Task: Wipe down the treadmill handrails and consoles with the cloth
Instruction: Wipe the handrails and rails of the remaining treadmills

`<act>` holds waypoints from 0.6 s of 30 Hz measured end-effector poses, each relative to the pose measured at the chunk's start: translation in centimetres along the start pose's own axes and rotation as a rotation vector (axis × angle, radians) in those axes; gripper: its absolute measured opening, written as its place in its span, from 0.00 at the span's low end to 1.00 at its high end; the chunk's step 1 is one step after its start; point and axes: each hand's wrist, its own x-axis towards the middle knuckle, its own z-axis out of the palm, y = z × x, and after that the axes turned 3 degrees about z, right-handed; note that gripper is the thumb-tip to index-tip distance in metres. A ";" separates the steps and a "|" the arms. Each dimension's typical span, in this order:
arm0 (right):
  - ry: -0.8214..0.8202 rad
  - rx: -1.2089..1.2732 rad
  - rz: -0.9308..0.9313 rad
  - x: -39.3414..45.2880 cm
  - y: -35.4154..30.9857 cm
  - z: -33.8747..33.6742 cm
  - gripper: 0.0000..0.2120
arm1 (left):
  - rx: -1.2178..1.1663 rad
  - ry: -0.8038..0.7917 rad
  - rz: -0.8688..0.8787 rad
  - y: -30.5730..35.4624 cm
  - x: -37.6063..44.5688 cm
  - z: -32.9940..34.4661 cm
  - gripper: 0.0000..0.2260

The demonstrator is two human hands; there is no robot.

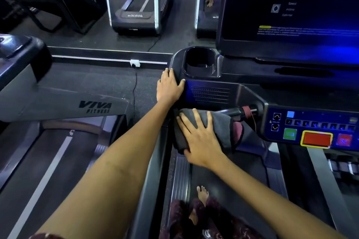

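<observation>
Both hands are on the treadmill's left front corner. The left hand point(169, 85) lies flat with fingers spread over the rounded outer edge of the console point(209, 93), just beside the cup holder point(200, 62); it grips nothing and looks to be bracing the body. The right hand point(200, 137) is pressed palm-down, fingers splayed, on the cloth point(221, 128), pinning it against the inner handrail point(235, 111) where that bar runs out from the button panel point(310, 128).

The cloth is a dark grey microfibre piece with a stitched edge and a pinkish underside showing at its right fold. It is draped and bunched over the bar, with loose folds hanging below. It will likely handle as a light, limp thing: it gives no resistance, takes the shape of whatever lies beneath, and slides easily on smooth plastic. A flat palm suits broad faces, but on the round bar it would probably do better wrapped around, with the fingers closing under so the fabric does not slip off or trail onto the belt point(223, 176).

The red stop button point(316, 139) and the green one point(289, 134) sit close to the right, so a light touch there seems wise. The display screen point(291, 15) above appears still to be done, though that cannot be told for certain.
</observation>
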 end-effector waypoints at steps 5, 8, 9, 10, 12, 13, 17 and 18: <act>0.102 0.085 0.038 -1.1 -0.2 1.3 0.34 | 0.001 0.001 0.006 0.0 0.1 0.1 0.30; 0.056 0.055 0.162 1.1 -1.6 1.1 0.28 | 0.007 0.006 0.007 -0.1 0.0 0.1 0.30; 0.044 0.037 0.183 1.8 -1.9 0.9 0.27 | 0.014 0.006 0.007 0.0 0.0 0.0 0.30; 0.048 0.025 0.190 2.2 -2.1 0.8 0.26 | 0.019 0.003 0.007 0.0 -0.1 0.0 0.31; 0.079 0.018 0.161 2.5 -1.7 1.0 0.26 | 0.024 -0.003 0.004 0.1 -0.1 0.0 0.31; 0.100 0.013 0.134 2.5 -1.3 1.2 0.25 | 0.025 -0.006 0.004 0.1 -0.1 0.0 0.31; 0.227 0.027 0.041 2.7 -0.1 0.9 0.19 | 0.034 -0.011 0.011 0.0 0.0 0.0 0.31; 0.241 0.035 0.057 2.8 0.3 0.5 0.16 | 0.035 -0.013 0.012 0.0 0.0 0.0 0.31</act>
